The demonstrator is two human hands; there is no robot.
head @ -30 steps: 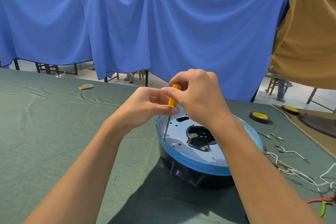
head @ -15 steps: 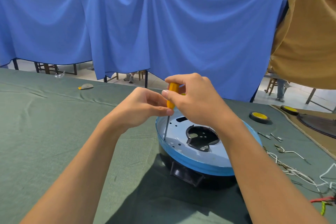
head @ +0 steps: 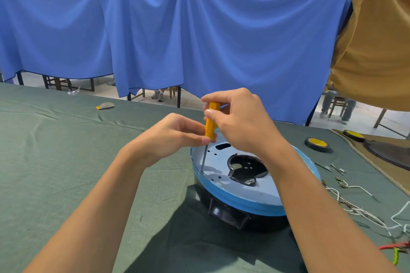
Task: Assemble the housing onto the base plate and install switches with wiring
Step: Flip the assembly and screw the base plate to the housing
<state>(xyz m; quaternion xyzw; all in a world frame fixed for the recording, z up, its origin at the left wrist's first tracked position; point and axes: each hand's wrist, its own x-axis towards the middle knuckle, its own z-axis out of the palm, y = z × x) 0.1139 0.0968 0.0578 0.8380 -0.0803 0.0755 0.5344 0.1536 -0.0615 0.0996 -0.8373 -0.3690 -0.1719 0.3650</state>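
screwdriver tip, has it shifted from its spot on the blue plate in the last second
No. The screwdriver tip stays at the same spot just inside the left rim of the blue plate, which has not shifted either.

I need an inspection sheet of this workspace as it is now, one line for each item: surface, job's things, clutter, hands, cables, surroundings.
Surface: green cloth-covered table, wrinkled.
Job's things: round blue metal plate sits on black housing; yellow-handled screwdriver stands with its tip on the plate's left side.
Clutter: black-and-yellow tape roll and small metal parts right of the plate; grey-yellow scrap far left.
Grippers: left hand pinches the handle's lower end; right hand grips its top.
Cables: white wires and a red wire lie on the table at the right.
Surroundings: hanging blue cloth; brown cloth at the right.
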